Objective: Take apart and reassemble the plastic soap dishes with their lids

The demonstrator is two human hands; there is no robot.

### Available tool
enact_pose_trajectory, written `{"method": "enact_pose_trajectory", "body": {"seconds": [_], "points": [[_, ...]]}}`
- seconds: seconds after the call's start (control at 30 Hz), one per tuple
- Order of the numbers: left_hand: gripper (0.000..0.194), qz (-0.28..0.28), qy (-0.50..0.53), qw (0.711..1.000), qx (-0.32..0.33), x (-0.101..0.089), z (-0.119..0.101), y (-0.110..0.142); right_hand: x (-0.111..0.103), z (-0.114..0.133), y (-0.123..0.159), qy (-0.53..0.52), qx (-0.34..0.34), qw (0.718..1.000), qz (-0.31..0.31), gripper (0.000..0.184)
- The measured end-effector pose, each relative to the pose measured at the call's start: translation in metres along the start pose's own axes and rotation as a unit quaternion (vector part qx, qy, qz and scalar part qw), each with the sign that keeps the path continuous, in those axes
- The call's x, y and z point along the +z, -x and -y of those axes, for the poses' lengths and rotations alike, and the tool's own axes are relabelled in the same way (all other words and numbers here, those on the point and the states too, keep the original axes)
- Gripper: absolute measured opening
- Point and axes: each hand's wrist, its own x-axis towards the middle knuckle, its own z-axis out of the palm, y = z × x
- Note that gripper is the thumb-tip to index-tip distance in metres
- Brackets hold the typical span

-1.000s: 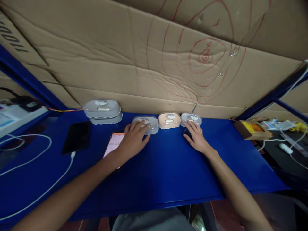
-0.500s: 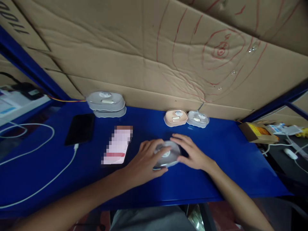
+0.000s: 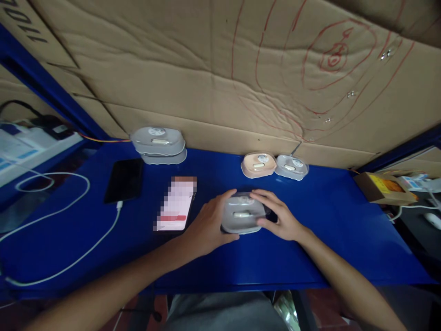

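Between my two hands is a grey rounded plastic case (image 3: 245, 218) with a clear cover, a white round sticker and a small white oblong piece. My left hand (image 3: 217, 220) grips its left side, thumb at the near edge and fingers at the far edge. On the right side, my right hand (image 3: 280, 214) holds it with fingers behind and thumb in front. A peach case (image 3: 253, 171) and another grey case (image 3: 292, 172) of similar form sit side by side against the cardboard. Farther left, grey cases (image 3: 159, 141) lie stacked.
A phone with a lit, blurred-out screen (image 3: 177, 202) lies left of my left hand. Beyond it is a dark phone or tablet (image 3: 123, 180) with a white cable (image 3: 103, 246). Cardboard (image 3: 155, 92) walls the back of the blue table (image 3: 220, 271). An open carton (image 3: 384, 193) stands at right.
The grey case came from the row at the back toward me and right, first under my left hand. It turned between both hands; my right hand left the other grey case and now grips this one.
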Motion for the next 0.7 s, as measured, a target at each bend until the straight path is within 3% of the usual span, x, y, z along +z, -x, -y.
{"method": "enact_pose_trajectory", "body": {"seconds": [0.13, 0.27, 0.37, 0.5, 0.63, 0.7], "points": [[0.128, 0.014, -0.025, 0.999, 0.018, 0.001, 0.000, 0.001, -0.003, -0.021, 0.000, 0.063, 0.076, 0.993, -0.063, 0.062], [0.122, 0.027, -0.026, 0.999, 0.026, 0.001, -0.003, 0.002, -0.002, -0.035, 0.002, 0.140, 0.135, 0.977, -0.092, 0.063], [0.116, 0.019, -0.012, 0.999, 0.023, -0.002, -0.004, 0.001, -0.002, -0.022, 0.003, 0.158, 0.076, 0.982, -0.074, 0.055], [0.107, 0.008, 0.019, 0.999, 0.033, -0.004, -0.004, 0.000, 0.000, 0.012, 0.001, 0.152, -0.073, 0.985, 0.040, 0.057], [0.102, 0.010, 0.038, 0.998, 0.045, -0.003, -0.001, -0.001, 0.007, 0.029, -0.001, 0.151, -0.093, 0.981, 0.084, 0.047], [0.109, 0.017, 0.029, 0.999, 0.039, -0.001, 0.000, -0.001, 0.006, 0.029, -0.002, 0.142, -0.094, 0.982, 0.082, 0.042]]}}
